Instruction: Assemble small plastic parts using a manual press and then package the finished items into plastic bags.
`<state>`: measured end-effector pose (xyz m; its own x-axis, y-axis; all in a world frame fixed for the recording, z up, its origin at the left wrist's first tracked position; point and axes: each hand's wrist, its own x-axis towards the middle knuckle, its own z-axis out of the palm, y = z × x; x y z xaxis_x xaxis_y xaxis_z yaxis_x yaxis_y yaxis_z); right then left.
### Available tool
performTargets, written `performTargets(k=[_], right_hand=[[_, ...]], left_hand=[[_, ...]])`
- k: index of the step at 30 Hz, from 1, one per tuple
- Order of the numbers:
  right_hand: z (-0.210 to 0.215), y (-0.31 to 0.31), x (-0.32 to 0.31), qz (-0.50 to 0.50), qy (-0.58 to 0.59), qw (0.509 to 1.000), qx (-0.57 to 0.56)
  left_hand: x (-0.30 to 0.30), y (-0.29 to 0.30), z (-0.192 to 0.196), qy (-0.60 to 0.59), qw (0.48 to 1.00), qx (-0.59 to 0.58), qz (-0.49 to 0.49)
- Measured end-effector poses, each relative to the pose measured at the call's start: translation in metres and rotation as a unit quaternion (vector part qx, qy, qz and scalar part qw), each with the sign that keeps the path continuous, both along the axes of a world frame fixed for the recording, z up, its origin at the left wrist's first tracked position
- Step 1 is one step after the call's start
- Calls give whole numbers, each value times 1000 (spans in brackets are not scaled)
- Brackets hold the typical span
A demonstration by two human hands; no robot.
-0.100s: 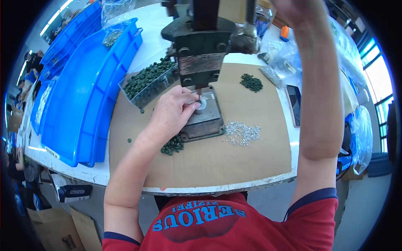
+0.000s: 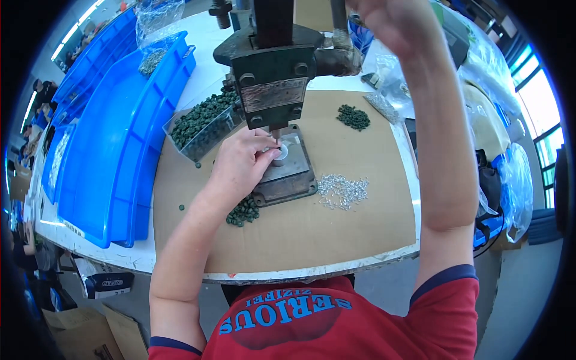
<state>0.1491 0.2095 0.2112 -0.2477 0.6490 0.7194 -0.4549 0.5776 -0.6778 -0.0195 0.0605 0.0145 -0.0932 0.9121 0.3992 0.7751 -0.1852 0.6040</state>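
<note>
A dark arbor press (image 2: 273,84) stands before me, its thin ram reaching down to a round metal die (image 2: 280,155) on the base plate (image 2: 291,174). My left hand (image 2: 237,159) is at the die, thumb and fingertips pinched around a small dark green piece under the ram; the fingers mostly cover it. My right hand (image 2: 399,27) is raised beside the press's upright lever bar (image 2: 339,24). Its fingers are blurred and cut off by the upper edge, so a grip cannot be made out.
Dark green pieces fill a clear box (image 2: 207,135) left of the press and form a pile (image 2: 243,211) by its base. Silver bits (image 2: 342,191) and smaller green parts (image 2: 353,117) lie right on the cardboard (image 2: 360,240). Blue bins (image 2: 102,162) stand left, plastic bags (image 2: 384,108) right.
My right hand has come slightly lower and leftward into view. The whole scene has shifted a little left with my head. My left hand stays pinched at the die.
</note>
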Motion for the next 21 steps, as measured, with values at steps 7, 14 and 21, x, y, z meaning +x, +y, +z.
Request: performTargets(k=[7,14,21], right_hand=[[-173,52,43,-42,-442,890,-101],[-228,38,55,-152,-560,813,46],[-223,20,56,4,-463,880,-101]], left_hand=[[-6,-22,0,-31,995,28,86],[-24,-60,-17,17,985,-72,154],[-20,-66,-24,41,990,-33,134]])
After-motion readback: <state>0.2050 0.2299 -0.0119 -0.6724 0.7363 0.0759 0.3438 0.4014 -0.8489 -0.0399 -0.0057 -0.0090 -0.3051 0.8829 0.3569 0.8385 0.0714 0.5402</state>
